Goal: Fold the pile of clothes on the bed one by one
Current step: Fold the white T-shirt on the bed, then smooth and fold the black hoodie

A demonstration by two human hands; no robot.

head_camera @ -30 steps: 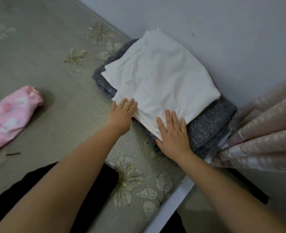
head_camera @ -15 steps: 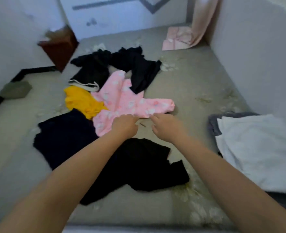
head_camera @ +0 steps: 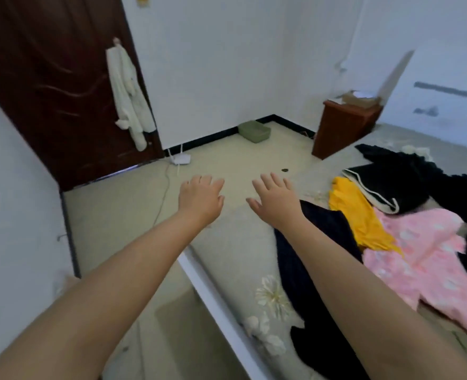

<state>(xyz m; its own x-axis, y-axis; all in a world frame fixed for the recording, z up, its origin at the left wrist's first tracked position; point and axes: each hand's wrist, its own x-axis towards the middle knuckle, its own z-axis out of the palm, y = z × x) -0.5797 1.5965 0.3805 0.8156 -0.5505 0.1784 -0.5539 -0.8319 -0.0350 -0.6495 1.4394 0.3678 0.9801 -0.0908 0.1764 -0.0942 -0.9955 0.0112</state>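
Unfolded clothes lie on the bed (head_camera: 227, 250) at the right: a dark navy garment (head_camera: 320, 237) nearest my arms, a yellow piece (head_camera: 350, 207), a pink patterned garment (head_camera: 424, 250) and black clothes (head_camera: 397, 182) behind them. My left hand (head_camera: 199, 198) is stretched forward with fingers spread, holding nothing. My right hand (head_camera: 276, 200) is also spread and empty, just left of the navy garment's upper edge. Both hands hover above the bed's left edge and touch no cloth. The folded stack is out of view.
The bed's white side rail (head_camera: 213, 297) runs diagonally below my arms. Beyond lie bare floor (head_camera: 117, 209), a dark brown door (head_camera: 54, 86) with a white robe (head_camera: 128, 91) hanging, a white router (head_camera: 181, 159), a green tray (head_camera: 254, 131) and a brown nightstand (head_camera: 342, 127).
My view swung left, from the folded white stack, past the clothes pile, to the room's door side. Both hands left the white cloth, curled near the pink garment, and now hover spread and empty.
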